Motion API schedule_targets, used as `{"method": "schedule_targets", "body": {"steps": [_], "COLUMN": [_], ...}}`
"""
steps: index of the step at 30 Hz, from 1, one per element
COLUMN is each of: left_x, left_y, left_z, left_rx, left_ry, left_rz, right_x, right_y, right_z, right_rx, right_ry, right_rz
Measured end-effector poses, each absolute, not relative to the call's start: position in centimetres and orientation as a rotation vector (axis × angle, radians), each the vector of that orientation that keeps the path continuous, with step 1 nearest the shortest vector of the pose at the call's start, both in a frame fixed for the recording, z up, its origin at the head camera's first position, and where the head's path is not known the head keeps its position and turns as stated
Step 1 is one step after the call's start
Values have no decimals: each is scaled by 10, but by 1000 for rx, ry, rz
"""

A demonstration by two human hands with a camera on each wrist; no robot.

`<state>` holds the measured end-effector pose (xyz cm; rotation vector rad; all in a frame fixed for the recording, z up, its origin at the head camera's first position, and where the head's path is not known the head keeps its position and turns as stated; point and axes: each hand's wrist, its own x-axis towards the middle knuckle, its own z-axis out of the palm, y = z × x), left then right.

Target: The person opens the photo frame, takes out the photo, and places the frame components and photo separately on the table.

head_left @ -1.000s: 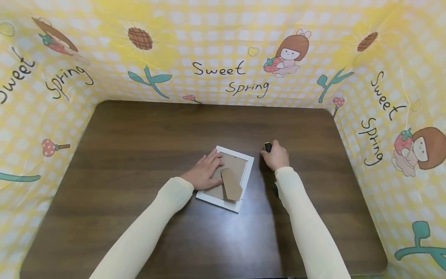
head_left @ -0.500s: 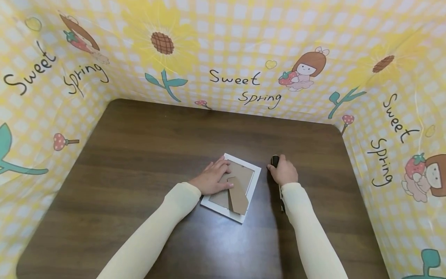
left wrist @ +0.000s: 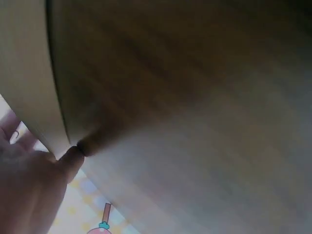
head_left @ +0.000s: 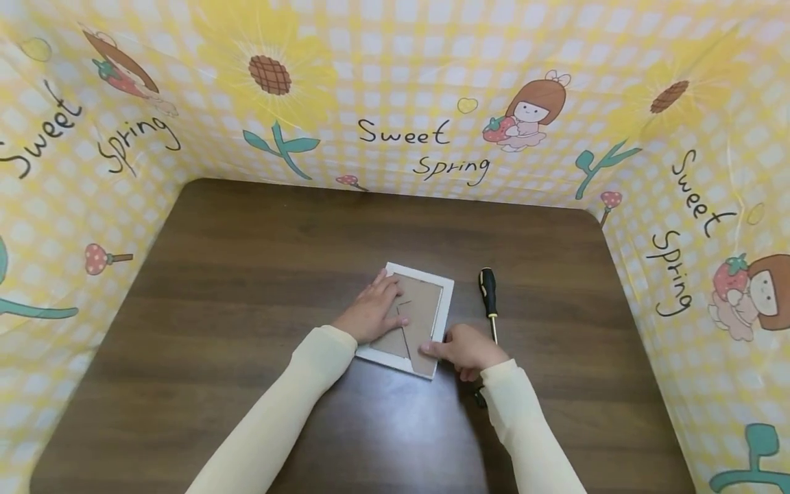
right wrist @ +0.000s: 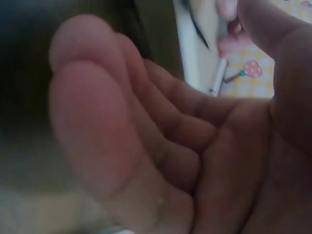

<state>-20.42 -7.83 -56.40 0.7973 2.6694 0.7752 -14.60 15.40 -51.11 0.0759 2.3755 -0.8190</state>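
A white photo frame (head_left: 446,302) lies face down on the dark wooden table, its brown backing board (head_left: 422,295) upward. My left hand (head_left: 368,312) rests spread over the frame's left side, with the thumb across the backing. At the lower right corner, the thumb of my right hand (head_left: 465,350) presses on the brown stand leg (head_left: 422,346), which lies flat against the backing. The right wrist view shows that hand's other fingers (right wrist: 92,122) loosely curled, with nothing in the palm. Right of the frame lies a black-and-yellow screwdriver (head_left: 487,291), its shaft partly hidden behind the right hand.
The brown wooden table (head_left: 278,240) has a rounded far edge. Yellow checked cloth (head_left: 395,82) printed with flowers and "Sweet Spring" walls it in at the back and both sides. A small dark object (head_left: 480,396) shows under the right wrist.
My right hand has let go of the screwdriver and moved toward me and left onto the frame's corner. The raised stand leg now lies flat. My left hand stays on the frame.
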Motion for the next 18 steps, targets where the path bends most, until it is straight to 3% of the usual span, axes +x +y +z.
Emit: {"method": "schedule_targets", "body": {"steps": [4,11,18], "left_x": [-198,-161,-151], "left_y": [-73,-69,-73], "left_z": [-559,-536,-534], "left_rx": [654,50,5], "left_ry": [2790,2911,2838], "left_rz": [793,774,782], "right_x": [-138,-133,-132], "right_y": [148,140,138], "right_z": [-521,-530,-539], "right_rx": [67,111,72], "right_ry": [2442,2482,2630], "right_rz": [-911,-1111,-1189]}}
